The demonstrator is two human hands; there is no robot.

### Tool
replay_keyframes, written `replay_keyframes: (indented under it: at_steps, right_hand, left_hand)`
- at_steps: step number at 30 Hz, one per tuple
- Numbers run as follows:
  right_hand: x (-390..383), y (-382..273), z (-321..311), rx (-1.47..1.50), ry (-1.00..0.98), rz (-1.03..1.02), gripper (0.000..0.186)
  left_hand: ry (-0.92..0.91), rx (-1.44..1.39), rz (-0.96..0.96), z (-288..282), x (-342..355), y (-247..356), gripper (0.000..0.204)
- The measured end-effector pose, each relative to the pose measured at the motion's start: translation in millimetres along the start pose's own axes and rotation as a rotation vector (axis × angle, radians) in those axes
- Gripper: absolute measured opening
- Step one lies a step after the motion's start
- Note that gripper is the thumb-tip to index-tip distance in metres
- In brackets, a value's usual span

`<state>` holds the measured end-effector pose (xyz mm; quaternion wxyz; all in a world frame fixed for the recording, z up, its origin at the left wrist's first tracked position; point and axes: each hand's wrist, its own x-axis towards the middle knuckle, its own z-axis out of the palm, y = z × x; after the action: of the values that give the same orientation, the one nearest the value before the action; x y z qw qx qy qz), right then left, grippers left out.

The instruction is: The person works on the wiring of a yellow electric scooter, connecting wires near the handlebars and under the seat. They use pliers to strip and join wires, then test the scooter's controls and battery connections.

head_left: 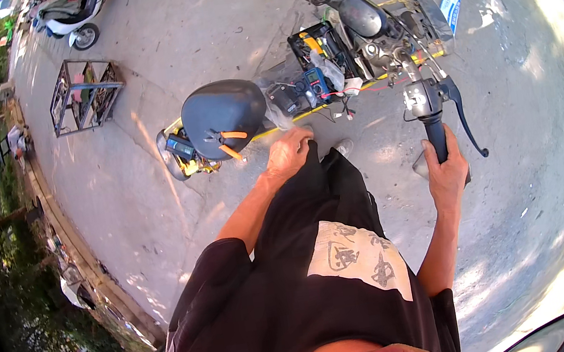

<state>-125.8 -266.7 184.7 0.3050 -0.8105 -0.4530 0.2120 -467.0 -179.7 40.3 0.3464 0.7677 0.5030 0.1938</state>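
An electric scooter stands in front of me with its body panels off. My right hand (447,172) is closed around the black right handlebar grip (435,134), just below the brake lever (462,109). My left hand (288,152) rests at the scooter's footboard edge, next to the black seat (223,116); whether it holds anything I cannot tell. Orange-handled pliers (229,144) lie on the seat. A blue meter (316,82) and loose wires sit in the open footboard area. The battery compartment (322,46) is exposed.
A metal frame rack (82,94) stands on the concrete at the left. Another scooter (72,18) is parked at the top left. A blue-and-white box (450,8) lies on the ground beyond the handlebar. A kerb with plants runs along the left.
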Motion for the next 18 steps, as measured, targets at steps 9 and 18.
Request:
replay_keyframes:
  at_steps: [9,18]
  right_hand:
    - [8.2,6.5,-18.1,0.481,-0.332,0.235,0.035]
    - [24.7,27.0,-21.3,0.442,-0.327,0.184,0.044]
  left_hand:
    - [0.114,-0.094,-0.557,10.0,-164.5,-95.9,0.019]
    - [0.067,-0.182,-1.068,44.1,-358.7,-204.2,0.025]
